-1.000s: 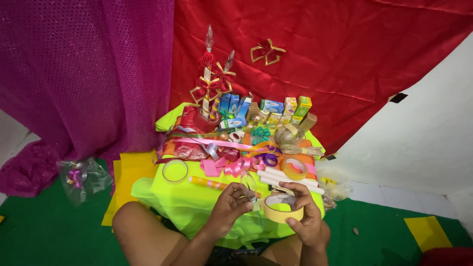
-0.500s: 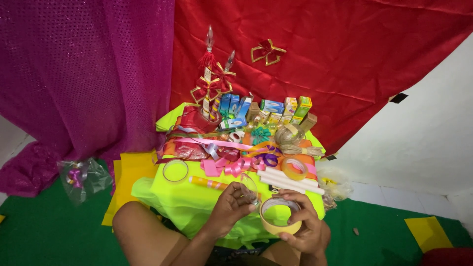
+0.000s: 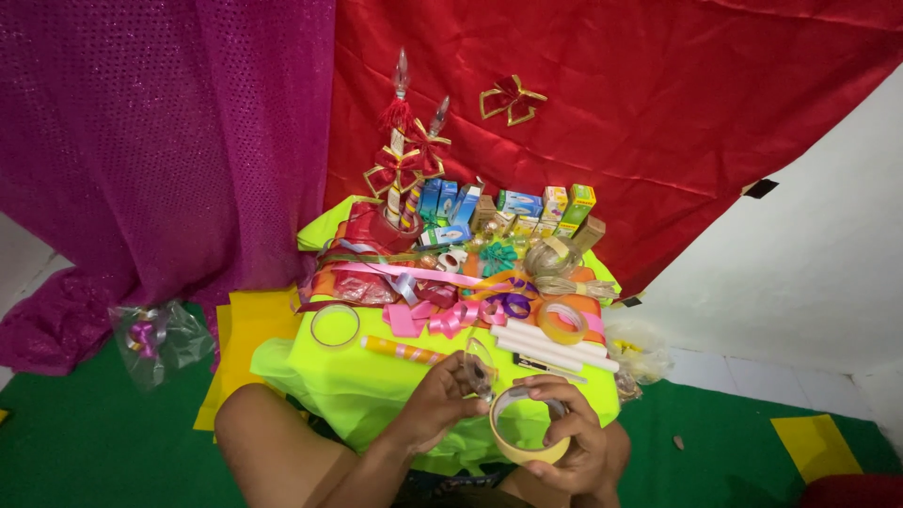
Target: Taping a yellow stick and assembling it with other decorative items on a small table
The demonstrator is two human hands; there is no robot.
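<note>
Green floor (image 3: 85,452) and a lime-draped bench (image 3: 376,386) fill the near view. Nearest, the right hand (image 3: 569,442) is clamped around a tape roll (image 3: 522,428); the left hand (image 3: 442,400), just beside it, pinches a clear strip of tape (image 3: 480,362) pulled up from the roll. Beyond them lie a striped stick (image 3: 404,351), white sticks (image 3: 550,343), a clear ring (image 3: 335,325) at left and ribbons (image 3: 442,301). Farther, small boxes (image 3: 513,212) and a bow-trimmed ornament (image 3: 400,155). Farthest, magenta cloth (image 3: 160,141) left, red cloth (image 3: 611,103) right.
</note>
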